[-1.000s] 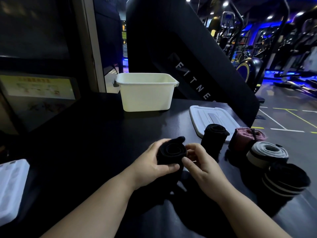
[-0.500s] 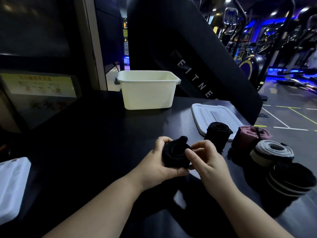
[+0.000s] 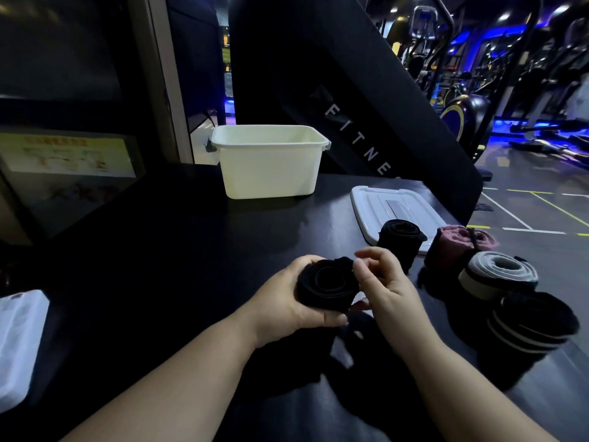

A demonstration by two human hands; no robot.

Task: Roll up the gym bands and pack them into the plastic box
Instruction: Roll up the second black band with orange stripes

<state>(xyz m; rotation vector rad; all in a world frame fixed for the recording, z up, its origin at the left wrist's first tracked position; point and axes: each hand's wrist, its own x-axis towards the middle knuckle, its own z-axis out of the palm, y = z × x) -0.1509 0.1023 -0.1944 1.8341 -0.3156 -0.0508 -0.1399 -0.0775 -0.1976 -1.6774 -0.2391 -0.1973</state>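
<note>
Left hand: the left hand [image 3: 287, 298] gripped the black band roll [image 3: 325, 285], fingers curled round its far side and thumb under its near edge.
Right hand: the right hand [image 3: 385, 282] sat just right of that roll with its fingers bent and blurred; I could not tell whether they pinched the band's end or only touched it.
Held roll: it was held above the near middle of the dark desk [image 3: 159, 250], its spiral end facing up.
Plastic box: the white plastic box [image 3: 271, 167] stood open at the far side of the desk, well apart from the hands.
Lid: the white lid [image 3: 392, 205] lay flat to the right of the box.
Other rolls: a black roll [image 3: 398, 240] stood at the lid's near edge; right of it were a pink roll [image 3: 459, 244], then a grey-and-white roll [image 3: 497, 275] and, nearest, a black striped roll [image 3: 532, 320].
Left edge: a white plastic object [image 3: 19, 339] lay partly out of view.
</note>
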